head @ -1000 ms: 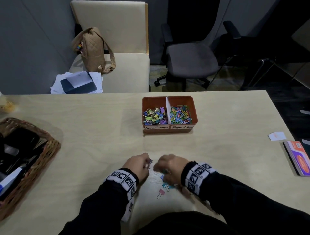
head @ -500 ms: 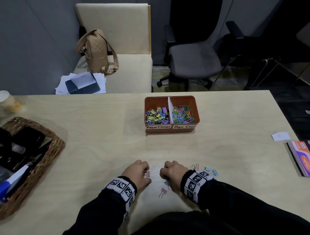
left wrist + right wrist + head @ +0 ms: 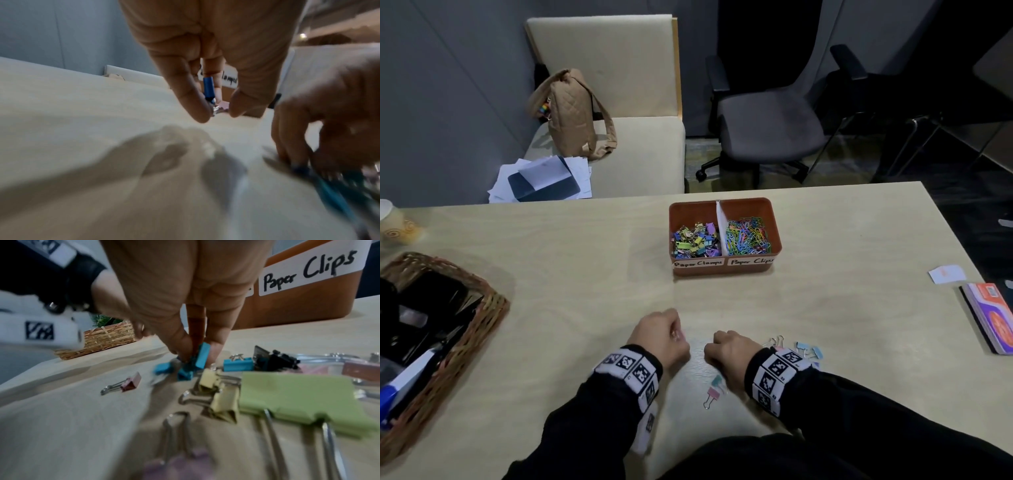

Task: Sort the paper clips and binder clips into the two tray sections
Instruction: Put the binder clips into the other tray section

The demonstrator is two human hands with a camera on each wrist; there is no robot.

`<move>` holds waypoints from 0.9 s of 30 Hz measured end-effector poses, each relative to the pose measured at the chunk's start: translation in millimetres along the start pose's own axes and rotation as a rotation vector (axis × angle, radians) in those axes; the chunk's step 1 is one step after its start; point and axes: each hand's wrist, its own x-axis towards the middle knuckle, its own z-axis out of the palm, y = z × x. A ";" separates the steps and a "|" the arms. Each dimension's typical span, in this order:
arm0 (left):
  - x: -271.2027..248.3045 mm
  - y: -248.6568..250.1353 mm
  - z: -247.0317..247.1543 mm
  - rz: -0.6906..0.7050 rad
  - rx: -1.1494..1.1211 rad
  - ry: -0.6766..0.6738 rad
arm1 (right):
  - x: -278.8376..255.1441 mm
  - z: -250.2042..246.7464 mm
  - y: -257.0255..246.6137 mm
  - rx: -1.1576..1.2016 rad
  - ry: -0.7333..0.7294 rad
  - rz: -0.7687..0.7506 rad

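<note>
Close to you, on the table (image 3: 571, 281), you are at the picking-up step: loose binder clips lie near your body and both hands are down among them. Under your right wrist there is a big green binder clip (image 3: 296, 395), two cream ones (image 3: 218, 391), a black one (image 3: 275, 360) and a small pink binder clip (image 3: 131, 382) lying apart to the side. Your right hand (image 3: 729, 353) has its fingers (image 3: 180, 344) bent down and pinching a teal binder clip (image 3: 202, 356) that sits in a little bunch of teal ones on the table. Your left hand (image 3: 662, 337) is just beside the right one, a bit above the table, and its thumb and first finger pinch a blue binder clip (image 3: 208, 88) by its silver end. I think the next move is to lift both hands and carry these clips forward, so you need a firm pinch, because the small clips could slip or drag their neighbours along. Farther away, in the middle of the table, stands the orange tray (image 3: 722, 272) with a white wall down its middle. The left section, marked "Paper Clamps", holds a heap of coloured binder clips (image 3: 695, 240), so your clips belong there. The right section, marked "Paper Clips", holds a heap of coloured paper clips (image 3: 748, 236). Off to your left sits a wicker basket (image 3: 482, 315) with dark things in it that I cannot make out.
</note>
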 end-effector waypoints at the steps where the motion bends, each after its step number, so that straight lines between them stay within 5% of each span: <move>1: 4.2 6.5 -10.4 0.008 -0.033 0.018 | -0.5 0.1 0.0 -0.001 0.003 -0.004; 9: 66.4 57.6 -85.4 0.118 -0.146 0.262 | 0.1 -4.9 -2.4 0.072 0.025 0.032; 15: 68.8 47.6 -85.7 0.145 -0.076 0.211 | 4.0 -45.3 2.6 0.267 0.198 0.126; 23: 6.0 20.9 -31.2 0.100 0.038 -0.100 | 38.4 -157.5 -10.2 0.554 0.587 0.311; 27: -22.7 12.8 1.7 0.194 0.106 -0.292 | 42.6 -171.9 -9.7 0.538 0.586 0.340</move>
